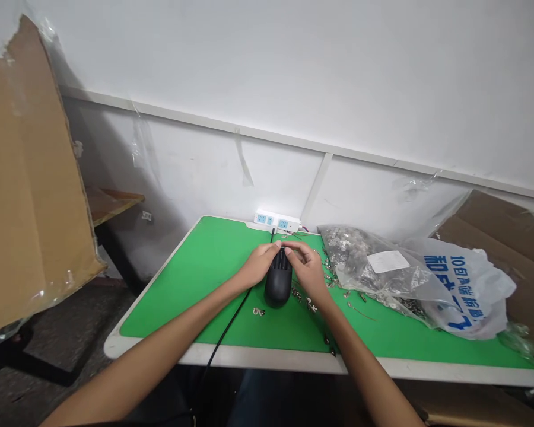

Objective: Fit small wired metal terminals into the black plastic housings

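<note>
A black device with a rounded near end [278, 289] stands on the green table top between my hands. My left hand [263, 261] is at the left of its far end, thumb and fingers pinched together. My right hand [308, 265] is at the right of that end, its index finger bent over and its thumb close to it. Whatever the fingertips grip is too small to make out. Small metal pieces [311, 304] lie beside my right wrist, and a few more pieces [258, 311] lie left of the device.
A white power strip [276, 220] sits against the wall, with a black cable [231, 323] running down past the table's front edge. Clear bags of metal parts [360, 249] and a white printed bag [467, 290] cover the right side. Large cardboard [35, 178] stands at left.
</note>
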`<action>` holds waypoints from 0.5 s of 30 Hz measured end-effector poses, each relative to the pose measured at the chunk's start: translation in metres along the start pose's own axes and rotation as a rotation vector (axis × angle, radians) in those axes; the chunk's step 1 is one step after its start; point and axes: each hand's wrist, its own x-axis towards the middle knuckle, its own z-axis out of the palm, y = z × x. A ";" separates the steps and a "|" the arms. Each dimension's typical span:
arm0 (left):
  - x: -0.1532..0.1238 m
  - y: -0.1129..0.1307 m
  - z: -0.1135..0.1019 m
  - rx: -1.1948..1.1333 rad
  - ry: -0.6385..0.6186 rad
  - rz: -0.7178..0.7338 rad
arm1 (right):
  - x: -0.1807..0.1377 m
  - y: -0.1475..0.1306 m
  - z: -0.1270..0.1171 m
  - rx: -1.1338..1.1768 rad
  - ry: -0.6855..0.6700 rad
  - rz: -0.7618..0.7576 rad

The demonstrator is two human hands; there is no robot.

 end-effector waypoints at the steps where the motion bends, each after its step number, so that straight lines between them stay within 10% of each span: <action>1: 0.001 0.000 0.000 -0.006 0.014 0.004 | 0.000 -0.001 -0.001 0.010 -0.005 0.007; 15: 0.000 -0.005 0.002 0.139 0.000 -0.037 | -0.001 -0.007 -0.005 -0.268 -0.004 -0.041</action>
